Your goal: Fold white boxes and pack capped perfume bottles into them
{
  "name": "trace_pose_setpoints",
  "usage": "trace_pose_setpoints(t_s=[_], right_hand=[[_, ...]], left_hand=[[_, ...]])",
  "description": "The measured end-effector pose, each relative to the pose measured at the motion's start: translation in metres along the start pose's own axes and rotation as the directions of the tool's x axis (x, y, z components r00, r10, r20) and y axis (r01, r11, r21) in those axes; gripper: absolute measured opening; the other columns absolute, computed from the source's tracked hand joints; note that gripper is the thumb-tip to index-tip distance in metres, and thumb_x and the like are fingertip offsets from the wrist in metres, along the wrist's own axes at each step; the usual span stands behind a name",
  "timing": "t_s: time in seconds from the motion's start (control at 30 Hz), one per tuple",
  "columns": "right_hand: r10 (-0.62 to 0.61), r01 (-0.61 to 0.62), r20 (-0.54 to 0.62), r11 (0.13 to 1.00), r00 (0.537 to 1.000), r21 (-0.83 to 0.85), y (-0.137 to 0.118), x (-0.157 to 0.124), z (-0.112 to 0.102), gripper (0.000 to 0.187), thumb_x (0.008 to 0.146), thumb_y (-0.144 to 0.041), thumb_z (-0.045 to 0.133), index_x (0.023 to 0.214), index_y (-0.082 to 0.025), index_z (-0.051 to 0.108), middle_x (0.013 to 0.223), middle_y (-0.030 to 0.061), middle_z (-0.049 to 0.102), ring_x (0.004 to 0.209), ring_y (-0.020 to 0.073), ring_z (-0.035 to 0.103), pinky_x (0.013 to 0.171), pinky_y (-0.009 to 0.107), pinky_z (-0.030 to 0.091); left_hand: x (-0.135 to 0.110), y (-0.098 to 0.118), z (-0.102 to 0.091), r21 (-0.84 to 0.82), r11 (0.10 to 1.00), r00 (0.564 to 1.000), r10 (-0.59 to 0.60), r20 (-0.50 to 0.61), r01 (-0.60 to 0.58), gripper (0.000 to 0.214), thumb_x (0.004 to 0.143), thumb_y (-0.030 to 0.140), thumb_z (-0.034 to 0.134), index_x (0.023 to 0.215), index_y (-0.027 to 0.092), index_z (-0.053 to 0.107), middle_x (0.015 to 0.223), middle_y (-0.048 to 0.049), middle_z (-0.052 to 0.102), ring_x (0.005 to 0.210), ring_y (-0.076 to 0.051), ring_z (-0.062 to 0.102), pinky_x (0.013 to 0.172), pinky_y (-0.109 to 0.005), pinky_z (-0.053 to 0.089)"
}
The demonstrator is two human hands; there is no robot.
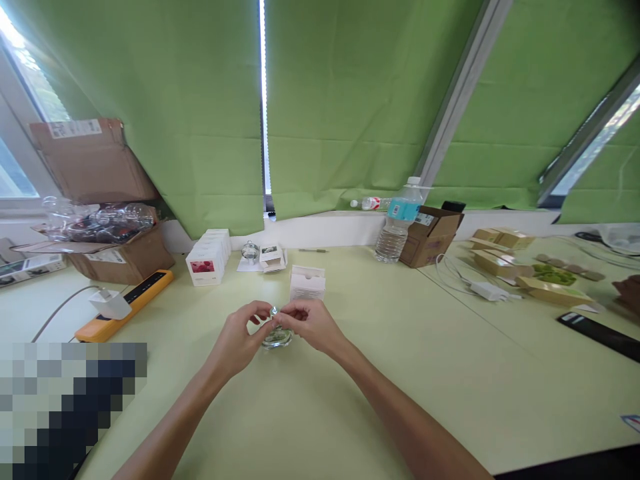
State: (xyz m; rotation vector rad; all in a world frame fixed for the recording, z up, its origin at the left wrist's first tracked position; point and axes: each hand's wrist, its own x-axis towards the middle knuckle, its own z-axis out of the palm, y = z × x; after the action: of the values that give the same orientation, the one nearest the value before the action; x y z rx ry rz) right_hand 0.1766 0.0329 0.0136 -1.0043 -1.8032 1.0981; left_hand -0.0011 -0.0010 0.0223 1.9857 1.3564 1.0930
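Observation:
A small, round clear glass bottle (277, 340) stands on the pale green table in front of me, with a shiny top (274, 311) above it. My left hand (241, 337) pinches at the neck from the left, just under that top. From the other side, my right hand (314, 325) has its thumb and fingertips closed on the same spot. The fingers partly hide the neck. Right behind my hands sits an open white box (307, 283) with its flap up. Farther back are a round glass object (250, 251) on white paper and another small open white box (272, 257).
At the left stand a row of white boxes (207, 259), an orange power strip (150, 288) with a white charger (110, 305), and a cardboard box (123, 257). Toward the right are a large water bottle (399, 223), a brown box (431, 237) and a white adapter (490, 291).

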Motion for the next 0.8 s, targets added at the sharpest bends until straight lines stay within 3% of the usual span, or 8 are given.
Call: trace_pose_setpoints(t_s=[0.8], right_hand=[[0.023,-0.022,0.02,0.999,1.0,-0.031,0.0035,-0.0001,0.0007,0.028,0.078,-0.042,0.061,0.074,-0.015,0.066,0.063,0.001,0.059,0.054,0.01,0.049,0.044,0.02,0.035]], left_hand=[[-0.0001,-0.0011,-0.0006,-0.018,1.0,0.999,0.01,0.031,-0.01,0.019,0.085,0.039,0.053,0.092,0.024,0.061,0.093,0.0007,0.067,0.079,-0.014,0.06,0.07,-0.026,0.047]])
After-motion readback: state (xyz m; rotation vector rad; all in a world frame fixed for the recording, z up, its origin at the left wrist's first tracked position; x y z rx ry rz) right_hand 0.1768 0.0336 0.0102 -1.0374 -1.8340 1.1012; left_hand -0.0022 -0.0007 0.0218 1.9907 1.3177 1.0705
